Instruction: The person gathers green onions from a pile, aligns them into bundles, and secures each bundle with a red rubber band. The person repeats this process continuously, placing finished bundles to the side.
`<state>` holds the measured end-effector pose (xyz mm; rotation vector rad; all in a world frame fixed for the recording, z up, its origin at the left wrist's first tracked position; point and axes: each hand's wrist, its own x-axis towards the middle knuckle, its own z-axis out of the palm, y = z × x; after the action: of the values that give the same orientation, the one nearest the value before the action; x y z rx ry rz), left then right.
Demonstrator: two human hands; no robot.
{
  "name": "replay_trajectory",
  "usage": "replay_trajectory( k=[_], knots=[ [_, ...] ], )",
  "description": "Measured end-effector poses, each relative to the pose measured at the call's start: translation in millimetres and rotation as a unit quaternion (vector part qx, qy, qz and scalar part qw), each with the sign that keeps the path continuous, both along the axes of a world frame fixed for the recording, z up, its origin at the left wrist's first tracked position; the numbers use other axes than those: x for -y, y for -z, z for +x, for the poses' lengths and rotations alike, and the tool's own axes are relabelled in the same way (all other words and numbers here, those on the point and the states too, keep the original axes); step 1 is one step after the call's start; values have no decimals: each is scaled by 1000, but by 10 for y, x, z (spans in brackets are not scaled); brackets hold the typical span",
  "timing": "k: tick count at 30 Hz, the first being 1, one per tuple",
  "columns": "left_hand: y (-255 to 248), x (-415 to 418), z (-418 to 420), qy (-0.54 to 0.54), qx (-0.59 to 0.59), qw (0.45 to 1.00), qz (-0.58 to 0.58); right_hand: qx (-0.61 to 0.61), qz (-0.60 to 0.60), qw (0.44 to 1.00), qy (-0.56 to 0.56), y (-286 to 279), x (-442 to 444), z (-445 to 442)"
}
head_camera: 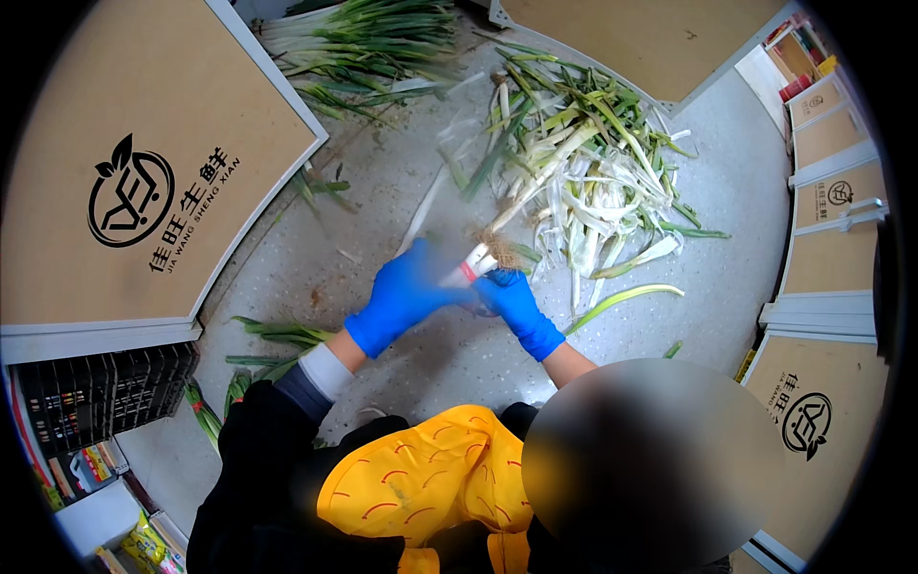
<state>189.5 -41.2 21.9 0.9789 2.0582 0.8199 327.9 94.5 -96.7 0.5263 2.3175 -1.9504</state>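
Both of my hands wear blue gloves and meet over the floor in front of me. Between them is a bunch of green onions [482, 260], with white stalks, brown hairy roots and a red band around the stalks. My left hand [405, 295] holds it from the left side. Close to the roots and the band, the fingers of my right hand [515, 307] close on the bunch from the right. Blur hides part of the left fingers and of the stalks. Just beyond lies a heap of stripped onion leaves and peelings [588, 165].
More green onions [366, 43] lie in a large pile at the upper left. Banded bunches [233, 391] rest on the floor by my left arm. Tan panelled counters [143, 93] stand around, with a black plastic crate [104, 394] at left. A loose leaf [624, 298] lies at right.
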Motion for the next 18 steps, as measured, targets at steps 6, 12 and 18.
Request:
replay_trajectory(
  k=[6, 12, 18],
  knots=[
    [676, 65, 311, -26, -342, 918, 198, -70, -16, 994, 86, 332, 232, -92],
    [868, 50, -117, 156, -374, 908, 108, 92, -305, 906, 278, -412, 275, -256],
    [887, -36, -181, 182, -422, 883, 92, 134, -302, 900, 285, -226, 168, -211]
  ],
)
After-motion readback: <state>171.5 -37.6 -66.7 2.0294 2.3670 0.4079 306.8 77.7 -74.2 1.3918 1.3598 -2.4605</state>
